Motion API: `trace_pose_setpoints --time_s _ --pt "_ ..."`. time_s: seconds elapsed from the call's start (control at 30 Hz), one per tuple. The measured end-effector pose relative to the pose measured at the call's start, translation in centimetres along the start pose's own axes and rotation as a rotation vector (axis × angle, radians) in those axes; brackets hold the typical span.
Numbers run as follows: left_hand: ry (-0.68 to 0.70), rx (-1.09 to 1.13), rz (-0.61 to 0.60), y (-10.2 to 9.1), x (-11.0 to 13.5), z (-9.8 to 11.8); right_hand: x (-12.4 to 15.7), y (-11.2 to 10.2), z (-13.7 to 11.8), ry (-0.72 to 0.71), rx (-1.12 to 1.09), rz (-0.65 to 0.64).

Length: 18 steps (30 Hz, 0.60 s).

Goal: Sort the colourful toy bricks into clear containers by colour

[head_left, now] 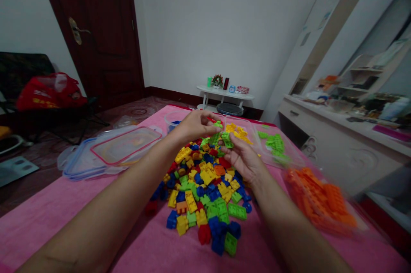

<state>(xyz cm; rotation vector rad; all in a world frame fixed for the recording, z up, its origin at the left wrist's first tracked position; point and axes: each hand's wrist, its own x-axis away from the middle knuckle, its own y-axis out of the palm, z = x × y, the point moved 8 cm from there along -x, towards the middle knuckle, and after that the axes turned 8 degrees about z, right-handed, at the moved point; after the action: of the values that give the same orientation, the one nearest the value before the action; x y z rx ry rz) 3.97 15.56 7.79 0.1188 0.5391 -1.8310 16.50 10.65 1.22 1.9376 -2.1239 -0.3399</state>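
Note:
Over the far part of a mixed heap of toy building bricks (208, 174), both hands are raised close together. My left hand (197, 126) pinches a light green building brick (218, 124) between thumb and fingers. Just to its right, my right hand (241, 155) grips another green building brick (226, 139), palm turned inward. More green pieces lie between and below the hands, partly hidden by the fingers. The heap holds red, blue, yellow, green and orange bricks. Behind the hands, a clear box holds yellow bricks (238, 131).
At right stand a clear box of green bricks (275, 146) and a box of orange bricks (321, 196). Blue-rimmed and red-rimmed lids (125, 146) are stacked at left. A round tub (170, 118) with blue pieces is partly behind my left hand. Pink cloth (138, 243) covers the table.

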Motion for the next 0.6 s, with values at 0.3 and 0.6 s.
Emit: trace_pose_setpoints --time_s 0.3,0.6 --pt "-0.065 0.146 0.013 2.0 0.6 -1.0 0.7 1.4 0.7 -0.04 0.07 -0.069" --pt "-0.044 0.003 0.046 2.1 0.1 -2.4 -2.8 -7.2 -6.6 -0.244 0.153 0.323"
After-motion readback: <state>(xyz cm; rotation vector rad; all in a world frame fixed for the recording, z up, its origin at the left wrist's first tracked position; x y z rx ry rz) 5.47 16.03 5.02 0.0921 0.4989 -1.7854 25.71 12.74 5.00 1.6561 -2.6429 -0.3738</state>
